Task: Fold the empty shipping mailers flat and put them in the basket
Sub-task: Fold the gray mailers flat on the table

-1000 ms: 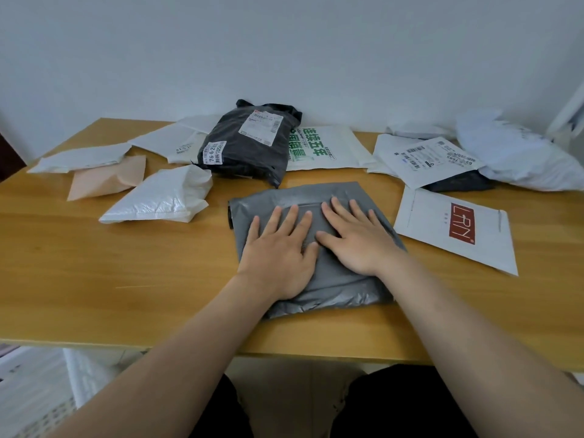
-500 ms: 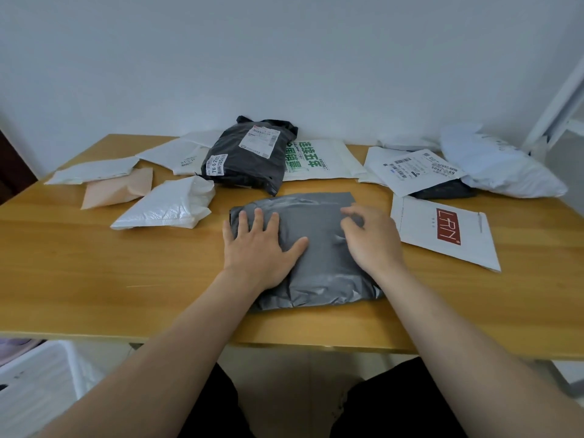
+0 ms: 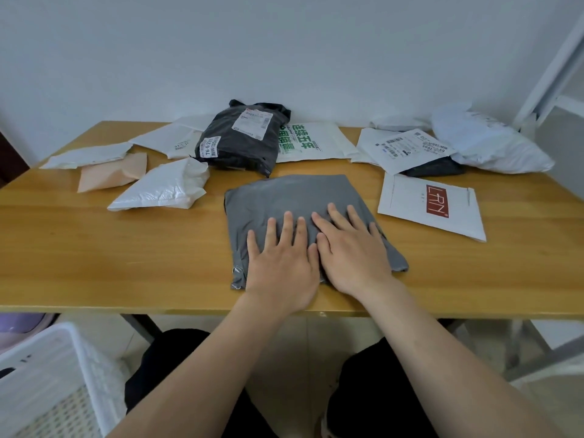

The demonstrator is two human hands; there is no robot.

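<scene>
Both my grips lie open and flat on the grey mailer, fingers straight and spread, pressing down and holding nothing. My left grip covers its near-left part and my right grip sits just beside it, the two touching along their inner edges. The mailer rests on the bench right in front of me, near the front edge, with its near-left corner puckered.

I judge this to be the flattening step: pushing air out and setting the crease. Next comes the pick-up, which calls for pinching the folded layers together so the slick film does not spring open, then swinging down and left to the white basket on the floor below the bench edge. The black mailer, the crumpled white mailer and the one with the red logo are not yet folded, so most of the job lies ahead.
</scene>
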